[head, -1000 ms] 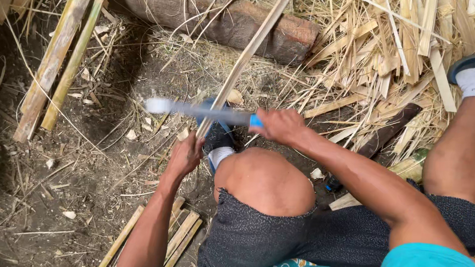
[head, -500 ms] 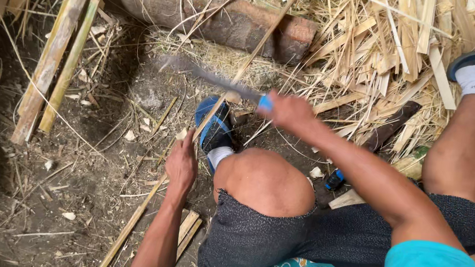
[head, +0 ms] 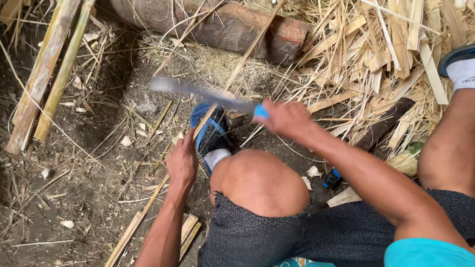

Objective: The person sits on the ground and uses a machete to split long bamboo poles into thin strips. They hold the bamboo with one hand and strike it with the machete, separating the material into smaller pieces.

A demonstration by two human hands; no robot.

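Where the ground falls away beyond the fingers, a thick round log lies across the top of the scene, with a heap of pale split strips and shavings spread to the far right of the knife hand. Two broad split bamboo poles lean well to the left of both hands, apart from the work.

Next in size is the long bamboo strip, which runs from under the left fingers up and away past the blade toward the log, and back down toward the person's hip. It appears stiff along its length but thin enough to flex and whip (a judgement from its narrow section). It is probably light, with edges likely sharp and splintery. The sound place to grip it is low, well short of the blade, as the left hand does.

The knife has a long grey blade, blurred, reaching left from the right fingers and crossing the strip just above the left fingers. Its blue handle shows at the fist.

The right hand has its fingers closed tight round the handle. The left hand has its fingers wrapped on the strip, beside the bent knee. A blue shoe sits just beyond the left fingers, close to the strip.
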